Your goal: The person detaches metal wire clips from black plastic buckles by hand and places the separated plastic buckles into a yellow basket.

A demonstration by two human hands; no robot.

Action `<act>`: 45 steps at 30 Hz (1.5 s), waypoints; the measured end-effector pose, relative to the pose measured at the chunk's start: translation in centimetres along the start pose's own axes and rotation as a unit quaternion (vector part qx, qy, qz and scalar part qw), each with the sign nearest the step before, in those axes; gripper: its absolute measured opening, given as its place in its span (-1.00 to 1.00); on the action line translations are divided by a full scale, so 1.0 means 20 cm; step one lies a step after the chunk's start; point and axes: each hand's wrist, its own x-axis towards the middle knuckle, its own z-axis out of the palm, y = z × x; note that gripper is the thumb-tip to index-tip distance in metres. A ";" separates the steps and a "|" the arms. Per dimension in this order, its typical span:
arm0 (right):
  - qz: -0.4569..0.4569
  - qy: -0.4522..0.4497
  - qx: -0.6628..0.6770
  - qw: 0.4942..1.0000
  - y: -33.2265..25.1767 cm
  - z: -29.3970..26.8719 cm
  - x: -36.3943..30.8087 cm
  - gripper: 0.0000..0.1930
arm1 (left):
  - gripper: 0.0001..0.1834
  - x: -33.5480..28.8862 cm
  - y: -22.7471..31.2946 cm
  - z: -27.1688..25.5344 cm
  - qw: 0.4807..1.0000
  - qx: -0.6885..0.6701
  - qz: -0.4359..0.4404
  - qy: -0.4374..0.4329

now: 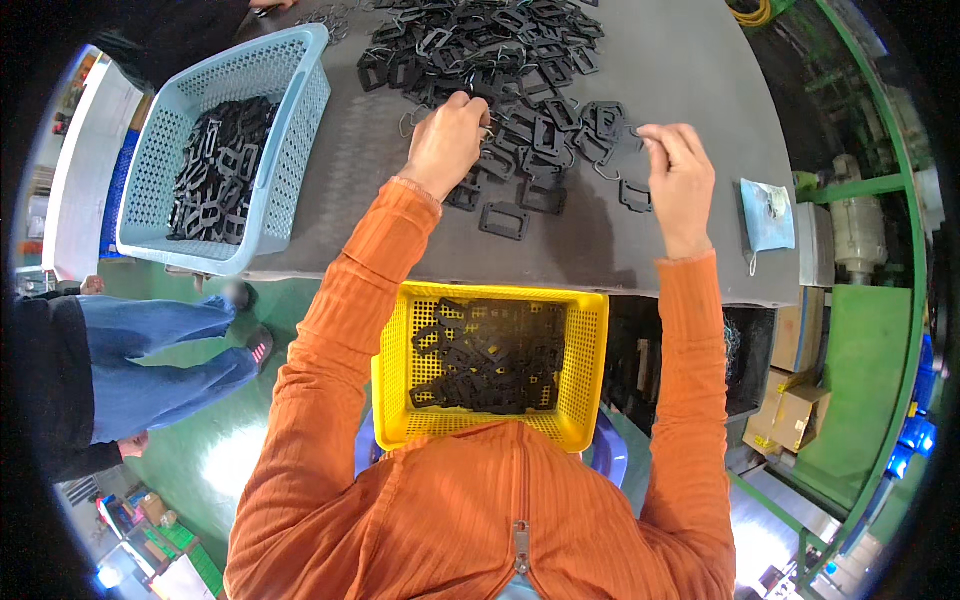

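Note:
A large heap of black plastic rectangular frames, with thin metal hooks among them, covers the far middle of the table. My left hand is closed at the heap's near left edge; its fingertips are partly hidden, and I cannot make out what they hold. To the right, my right hand pinches a small bent metal hook between thumb and forefinger. Just left of that hand, a black frame lies on the table. Another single frame lies nearer to me, in front of the heap.
A yellow basket holding black frames sits before me, below the table's edge. At the left stands a light blue basket with more frames. A blue packet lies at the table's right. Another person stands at the left.

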 end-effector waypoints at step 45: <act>0.289 -0.275 0.219 0.890 0.58 -0.12 0.07 -0.57 | -0.83 0.35 0.15 -0.11 0.896 -0.375 0.010 -0.237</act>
